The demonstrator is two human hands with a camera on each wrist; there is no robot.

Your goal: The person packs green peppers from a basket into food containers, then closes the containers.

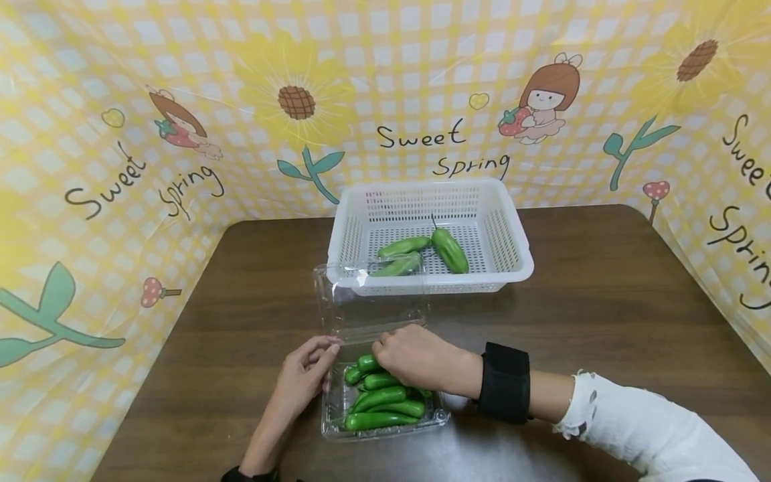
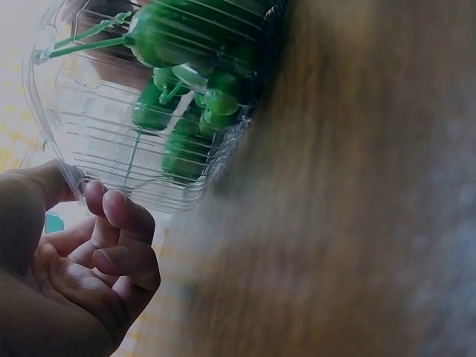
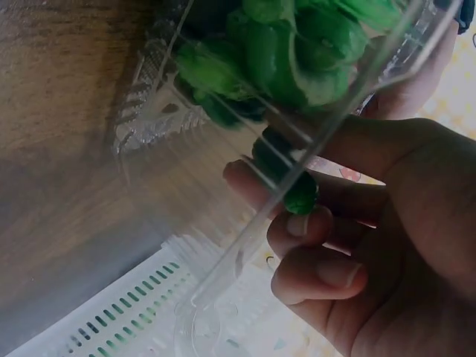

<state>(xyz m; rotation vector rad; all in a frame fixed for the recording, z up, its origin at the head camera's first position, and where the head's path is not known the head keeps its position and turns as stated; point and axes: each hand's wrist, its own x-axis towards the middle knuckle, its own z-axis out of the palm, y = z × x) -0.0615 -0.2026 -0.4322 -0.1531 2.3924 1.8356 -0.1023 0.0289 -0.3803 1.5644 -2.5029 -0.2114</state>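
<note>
1. Peppers [image 1: 385,398], green and glossy, lie bunched in a clear plastic container [image 1: 361,438] on the dark wooden bench [image 1: 602,301].
2. Left hand [image 1: 304,371]: its grip pinches the container's rim near the far left corner, thumb on one side, fingertips on the other.
3. Right hand [image 1: 415,358]: its grip holds one pepper [image 3: 301,197] between thumb and fingers, at the far end of the container.
4. Clear lid [image 1: 370,311] stands raised at the container's far side, in front of a white slotted basket [image 1: 494,276].
5. Three basket peppers [image 1: 450,251] lie inside it, one showing through the lid.
</note>
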